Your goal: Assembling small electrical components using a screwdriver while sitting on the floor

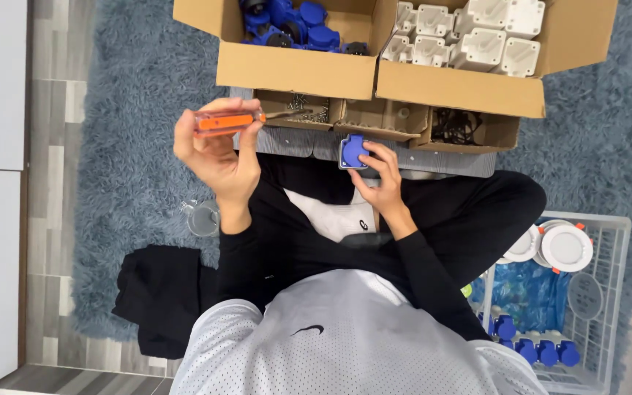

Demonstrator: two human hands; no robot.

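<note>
The blue socket (353, 151) lay on a grey ribbed board (294, 142) just in front of the person's crossed legs, and the right hand (383, 183) rested on it, fingers (377, 155) curled over its near edge and pinching it lightly against the board. The left hand (216, 150) was raised to the left of it, thumb and fingers closed round the orange handle of a screwdriver (232, 121), held level, with the thin shaft pointing right toward a small tray of screws (303, 108).

Beyond the board stood three shallow cardboard trays side by side: the screws one, a middle tray (383, 115) (its contents too small to tell) and a tray of black wire (456, 126). Behind these were two bigger open boxes, the left box (294, 69) full of blue sockets and the right box (459, 89) full of white housings (469, 36).

All of this sat on a shaggy blue-grey rug (140, 110). A clear round cup (203, 217) lay on the rug by the left wrist, and a black cloth (162, 296) lay beside the left elbow. On the person's right stood a white wire basket (608, 292) holding round white lamps (561, 247), a blue plastic bag (528, 289) and more blue plugs (539, 351).
</note>
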